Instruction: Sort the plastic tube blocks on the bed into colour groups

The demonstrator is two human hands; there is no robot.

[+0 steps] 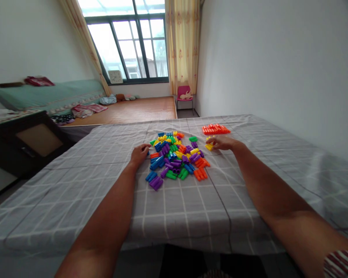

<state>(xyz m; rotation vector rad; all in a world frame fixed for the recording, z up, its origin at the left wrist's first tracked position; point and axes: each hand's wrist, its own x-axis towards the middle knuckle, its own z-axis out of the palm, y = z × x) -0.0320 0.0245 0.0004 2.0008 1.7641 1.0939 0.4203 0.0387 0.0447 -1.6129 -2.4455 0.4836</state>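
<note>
Yellow blocks (209, 147) lie under the right hand (222, 142), beside the mixed pile (172, 155) on grey cloth (104, 162); handling them seems the step, calling next for a light pinch, though whether it or the left hand (139, 153) grips anything I cannot tell.

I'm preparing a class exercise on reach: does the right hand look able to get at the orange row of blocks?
Probably yes: the orange row of blocks lies just beyond the right hand, with only grey cloth visible between, though its fingers are at yellow blocks.
</note>
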